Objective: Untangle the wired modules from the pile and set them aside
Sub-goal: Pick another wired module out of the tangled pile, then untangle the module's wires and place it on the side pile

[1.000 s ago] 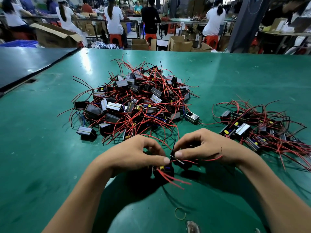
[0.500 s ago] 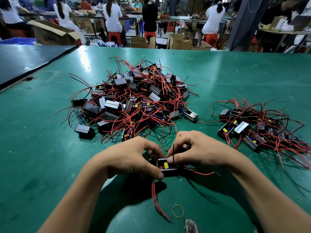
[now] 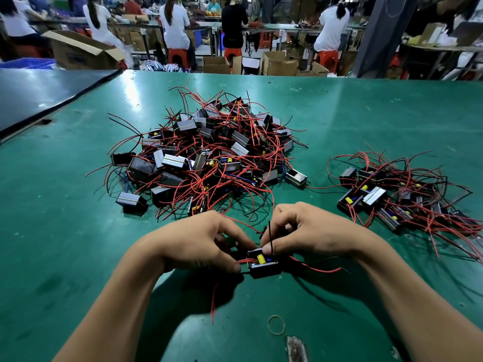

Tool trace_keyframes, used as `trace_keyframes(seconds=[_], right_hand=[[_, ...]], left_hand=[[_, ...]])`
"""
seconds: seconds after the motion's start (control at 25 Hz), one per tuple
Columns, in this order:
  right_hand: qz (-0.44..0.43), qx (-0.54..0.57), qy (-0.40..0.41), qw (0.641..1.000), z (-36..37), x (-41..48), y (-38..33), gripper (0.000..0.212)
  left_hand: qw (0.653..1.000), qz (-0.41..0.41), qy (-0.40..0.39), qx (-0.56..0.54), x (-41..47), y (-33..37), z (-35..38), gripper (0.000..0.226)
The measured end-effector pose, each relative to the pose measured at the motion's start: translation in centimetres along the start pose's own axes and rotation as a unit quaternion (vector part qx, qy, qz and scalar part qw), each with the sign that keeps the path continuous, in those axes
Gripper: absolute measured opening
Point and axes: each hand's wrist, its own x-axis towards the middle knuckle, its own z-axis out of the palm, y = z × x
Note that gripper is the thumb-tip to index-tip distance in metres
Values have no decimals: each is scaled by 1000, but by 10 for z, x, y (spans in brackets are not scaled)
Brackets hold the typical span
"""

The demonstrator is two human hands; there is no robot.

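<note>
A small black module (image 3: 262, 266) sits low over the near middle of the green table (image 3: 379, 121), open side up with a yellow part (image 3: 260, 258) showing inside, and both hands are on it. The left hand (image 3: 198, 244) has its fingers curled and its thumb pinching the red wires (image 3: 244, 261) that leave the module's left end. The right hand (image 3: 311, 231) pinches the module's far rim between thumb and forefinger, and a thin black wire (image 3: 270, 236) stands up past the thumb. More red wire trails from the module to the right and toward the near edge (whether the module touches the tabletop or is lifted just off it cannot be told). Just beyond the hands lies the big pile (image 3: 209, 155) of black modules tangled in red wire, its nearest strands reaching almost to the knuckles. To the right, well apart from that pile, lies a smaller group (image 3: 397, 194) of modules with their wires spread out toward the right. A rubber band (image 3: 276, 325) lies flat on the table near the front edge, between the forearms. A dark table (image 3: 39, 92) adjoins at the far left. Beyond the far edge stand cardboard boxes (image 3: 78, 53), and people (image 3: 173, 22) sit on red stools (image 3: 177, 54) at other benches, facing away.
</note>
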Motion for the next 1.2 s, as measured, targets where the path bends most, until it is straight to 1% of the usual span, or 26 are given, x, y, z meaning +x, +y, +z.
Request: trace_keyframes(seconds=[0.08,0.24,0.32,0.4,0.44,0.52,0.56,0.6,0.68,0.76,0.8,0.88,1.0,1.08,1.2], right_hand=[[0,1,-3,1000,0,0,1,9],[8,1,2,1000,0,1,2,8],[9,-3,7,1000,0,1,3,9],[7,-6,15,1000,1,2,2,8],[7,-17,22,1000,2,2,1,6],[12,-48,35,998,0,1,0,10],[17,-51,40,998,-2,0,0,12],[23,-42,42,998,-4,-1,-1,12],[27,-34,35,998,-10,-6,-3,16],[29,-55,26,998,-14,-10,-6,24],[35,-68,32,997,-17,-12,-6,26],[49,-91,54,993,-22,-15,-6,29],[39,-95,61,993,-25,-17,-4,31],[36,-96,48,994,-20,-16,-5,30],[50,-120,7,992,-17,-15,-8,36]], left_hand=[[999,9,12,31,2,0,1,34],[1000,11,6,26,3,1,2,31],[1000,8,6,25,3,1,2,35],[1000,5,6,1,-1,4,0,43],[999,12,18,-23,-4,6,-1,46],[993,54,73,-74,-6,11,-3,46],[989,76,99,-81,-6,14,-1,45],[987,88,117,-65,-5,17,3,44],[989,75,126,19,1,20,15,46],[988,48,112,97,6,22,24,51],[987,41,106,116,9,21,26,51],[986,36,105,123,12,19,26,43],[981,36,103,161,9,14,18,30],[981,27,96,165,5,9,12,28],[988,16,85,126,0,4,5,32]])
